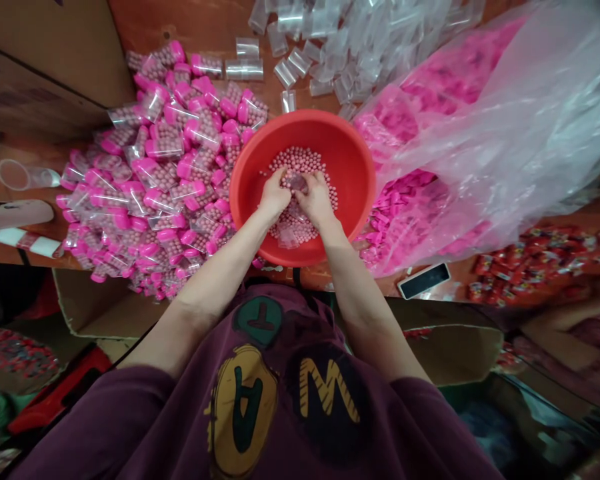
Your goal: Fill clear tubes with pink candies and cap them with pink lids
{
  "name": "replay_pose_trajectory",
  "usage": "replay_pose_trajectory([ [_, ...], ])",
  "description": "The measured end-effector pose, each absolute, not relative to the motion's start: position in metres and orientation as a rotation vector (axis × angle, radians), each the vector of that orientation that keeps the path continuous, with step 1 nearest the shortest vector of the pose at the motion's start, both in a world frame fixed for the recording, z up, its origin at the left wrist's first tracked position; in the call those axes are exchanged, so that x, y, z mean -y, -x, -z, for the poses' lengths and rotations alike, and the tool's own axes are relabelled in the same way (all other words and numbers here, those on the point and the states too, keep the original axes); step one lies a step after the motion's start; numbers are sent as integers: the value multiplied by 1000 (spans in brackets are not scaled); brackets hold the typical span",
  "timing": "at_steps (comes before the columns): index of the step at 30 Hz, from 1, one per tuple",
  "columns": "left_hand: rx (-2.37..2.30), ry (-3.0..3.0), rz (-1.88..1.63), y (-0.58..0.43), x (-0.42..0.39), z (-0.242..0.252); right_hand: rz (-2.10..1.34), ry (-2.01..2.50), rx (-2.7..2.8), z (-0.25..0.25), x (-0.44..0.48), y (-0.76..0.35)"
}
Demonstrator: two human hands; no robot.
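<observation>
Both hands are inside a red bowl [365,173] with many small pink balls [300,160] in it. My left hand [277,194] is closed, its fingers bent at the left side of a small clear container [297,183]. From the right, my right hand [315,195] has its fingers curled against the same container. The container sits between the fingertips, just over the balls; its contents are too small to make out. Another clear container [287,238] lies among the balls near the bowl's front side.
Left of the bowl is a heap of ball-filled containers with pink caps [165,180]. Clear empty containers [330,40] lie behind. At right are a plastic bag [480,133] of pink caps, a phone [424,281], red packets [535,260] and another person's arm [565,320].
</observation>
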State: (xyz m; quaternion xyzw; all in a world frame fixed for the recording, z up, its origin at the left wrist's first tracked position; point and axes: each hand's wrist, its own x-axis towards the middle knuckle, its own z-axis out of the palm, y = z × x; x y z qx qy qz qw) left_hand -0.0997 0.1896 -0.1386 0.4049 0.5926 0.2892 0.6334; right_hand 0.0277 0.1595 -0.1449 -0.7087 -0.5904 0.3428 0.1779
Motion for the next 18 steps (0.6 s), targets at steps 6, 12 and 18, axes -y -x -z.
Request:
replay_pose_trajectory([
  [6, -1226, -742, -715, 112, -177, 104, -937, 1902, 1416, 124, -138, -23],
  [12, -1311, -879, -695, 114, -175, 94, -859, 1916, 1459, 113, -131, -24],
  [18, -1331, -959, -576, 114, -180, 101, -1003, 1889, 1687, 94, -120, -28],
])
